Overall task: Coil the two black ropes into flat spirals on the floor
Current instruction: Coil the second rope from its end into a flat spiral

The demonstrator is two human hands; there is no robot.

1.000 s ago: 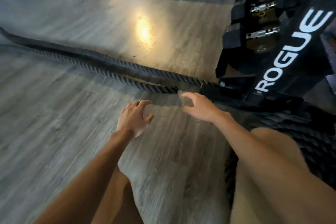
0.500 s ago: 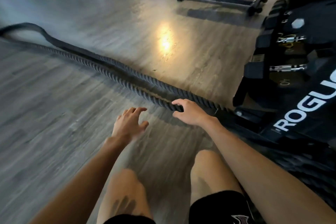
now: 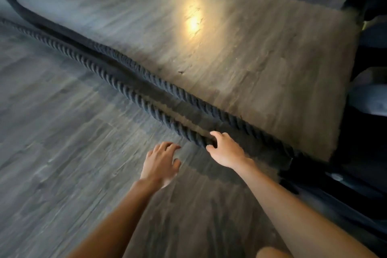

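A warm glare point(image 3: 193, 21) is shining off the floor point(image 3: 62, 153) at top centre, washing out the grain around it. The right part of the floor is glowing warm, while the left is looking cooler and dimmer. The ropes point(image 3: 134, 90) are casting dark shadows between and beside them. The right hand point(image 3: 227, 151) is catching more light than the left hand point(image 3: 160, 163), whose arm is lying in shade. Motion blur is smearing the floor and the dark equipment point(image 3: 360, 148) at the right edge. Wide-angle distortion is stretching the corners.
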